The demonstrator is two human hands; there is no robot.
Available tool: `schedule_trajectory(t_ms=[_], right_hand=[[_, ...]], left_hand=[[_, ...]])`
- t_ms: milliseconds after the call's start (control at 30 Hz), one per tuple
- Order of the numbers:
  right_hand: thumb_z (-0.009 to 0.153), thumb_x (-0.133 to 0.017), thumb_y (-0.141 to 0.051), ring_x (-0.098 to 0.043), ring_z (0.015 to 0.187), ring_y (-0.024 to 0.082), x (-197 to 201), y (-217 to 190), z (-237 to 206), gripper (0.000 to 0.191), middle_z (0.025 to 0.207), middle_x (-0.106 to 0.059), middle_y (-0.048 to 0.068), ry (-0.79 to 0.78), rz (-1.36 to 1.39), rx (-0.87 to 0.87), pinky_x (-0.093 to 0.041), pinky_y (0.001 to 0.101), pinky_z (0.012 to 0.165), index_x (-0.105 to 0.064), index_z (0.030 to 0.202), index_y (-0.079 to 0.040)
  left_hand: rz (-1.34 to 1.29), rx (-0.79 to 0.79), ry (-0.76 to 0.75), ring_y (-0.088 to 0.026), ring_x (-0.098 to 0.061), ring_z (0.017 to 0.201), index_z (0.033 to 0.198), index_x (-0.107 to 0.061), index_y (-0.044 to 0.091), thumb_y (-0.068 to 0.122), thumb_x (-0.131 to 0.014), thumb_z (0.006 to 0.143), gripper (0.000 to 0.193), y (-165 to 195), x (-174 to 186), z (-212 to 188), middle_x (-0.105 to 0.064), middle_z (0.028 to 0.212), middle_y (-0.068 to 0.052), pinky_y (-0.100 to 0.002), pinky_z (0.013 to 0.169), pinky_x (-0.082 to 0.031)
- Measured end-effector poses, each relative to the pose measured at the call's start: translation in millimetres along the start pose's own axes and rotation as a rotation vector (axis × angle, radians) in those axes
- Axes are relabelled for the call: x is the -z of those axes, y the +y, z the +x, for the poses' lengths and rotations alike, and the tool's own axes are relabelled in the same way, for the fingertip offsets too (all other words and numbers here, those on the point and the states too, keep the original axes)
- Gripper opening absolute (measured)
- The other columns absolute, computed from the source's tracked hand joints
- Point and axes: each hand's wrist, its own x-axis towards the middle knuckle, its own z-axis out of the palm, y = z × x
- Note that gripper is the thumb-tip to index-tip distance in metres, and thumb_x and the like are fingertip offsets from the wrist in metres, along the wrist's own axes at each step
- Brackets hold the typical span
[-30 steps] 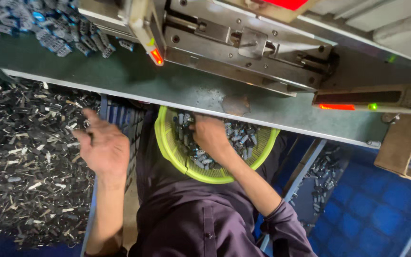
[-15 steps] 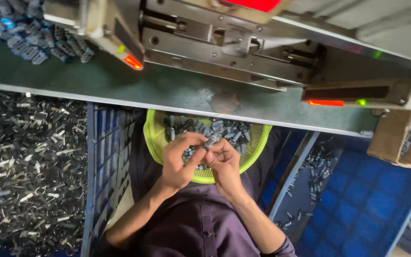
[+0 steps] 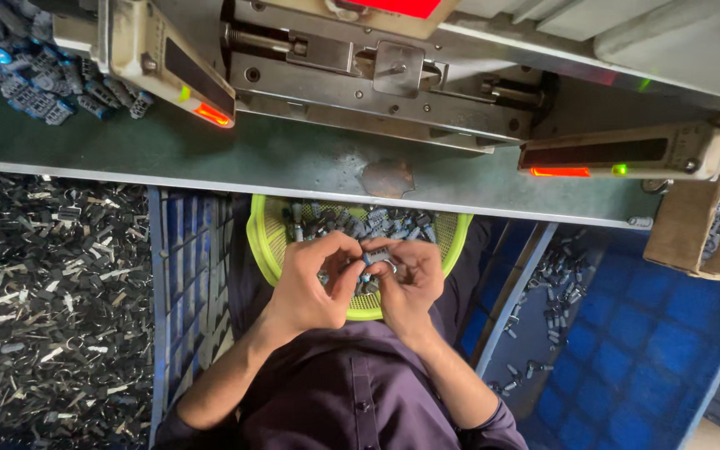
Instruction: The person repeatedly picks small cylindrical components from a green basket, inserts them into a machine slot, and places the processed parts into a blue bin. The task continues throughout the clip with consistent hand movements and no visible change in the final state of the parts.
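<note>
Over yellow-green mesh basket [image 3: 270, 242] on lap: left hand [image 3: 314, 279] and right hand [image 3: 410, 283] brought together, fingertips pinched on 1 small grey part [image 3: 374, 255], held close for fitting. Loose grey parts [image 3: 377, 223] heaped within reach below; press machine [image 3: 377, 75] above bench edge.

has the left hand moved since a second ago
Yes. The left hand came in from over the pile of metal parts to the green basket, meeting the right hand.
</note>
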Motion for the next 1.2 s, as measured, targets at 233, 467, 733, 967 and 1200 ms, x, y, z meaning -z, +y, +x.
schedule_trajectory(t_ms=[233, 467, 733, 967, 1200], right_hand=[[0.093, -0.065, 0.011, -0.068, 0.089, 0.022, 20, 14, 16, 0.024, 0.100, -0.069, 0.018, 0.105, 0.622, -0.442, -0.057, 0.0291, 0.075, -0.049, 0.104, -0.003], [0.097, -0.071, 0.011, -0.066, 0.080, 0.020, 5, -37, 65, 0.029, 0.092, -0.067, 0.012, 0.001, 0.379, -0.113, -0.059, 0.0337, 0.067, -0.051, 0.102, -0.009], [0.086, -0.061, 0.022, -0.073, 0.100, 0.030, -21, -64, 201, 0.029, 0.114, -0.072, 0.016, -0.072, -0.827, 0.889, -0.065, 0.0317, 0.085, -0.059, 0.108, 0.003], [0.083, -0.064, 0.012, -0.069, 0.082, 0.032, -31, -103, 202, 0.026, 0.102, -0.081, 0.002, -0.216, -1.093, 0.554, -0.044, 0.0488, 0.087, -0.068, 0.101, -0.006], [0.079, -0.068, 0.010, -0.073, 0.105, 0.028, -14, -114, 128, 0.021, 0.105, -0.074, 0.009, -0.224, -0.845, 0.823, -0.053, 0.0436, 0.100, -0.068, 0.093, -0.005]], left_hand=[[-0.260, 0.044, -0.131, -0.012, -0.063, 0.065, 0.093, -0.065, 0.003, -0.001, -0.070, 0.093, 0.006, -15, 27, -19, -0.068, 0.079, -0.003, -0.024, 0.058, -0.050], [-1.159, 0.082, -0.130, -0.013, -0.063, 0.053, 0.089, -0.067, -0.004, 0.028, -0.062, 0.098, 0.034, -31, 85, -28, -0.068, 0.071, -0.011, -0.028, 0.040, -0.044], [0.554, 0.062, 0.054, -0.032, -0.070, 0.084, 0.092, -0.073, 0.004, 0.012, -0.070, 0.087, 0.010, -48, 22, -8, -0.073, 0.093, -0.013, -0.040, 0.074, -0.055], [0.799, 0.065, -0.070, -0.033, -0.065, 0.094, 0.091, -0.070, 0.006, 0.011, -0.069, 0.085, 0.008, -71, 3, 0, -0.068, 0.093, -0.013, -0.044, 0.081, -0.053], [1.159, -0.088, -0.174, -0.033, -0.064, 0.100, 0.093, -0.069, 0.006, 0.008, -0.063, 0.085, 0.010, -91, -12, 22, -0.068, 0.094, -0.016, -0.046, 0.091, -0.051]])
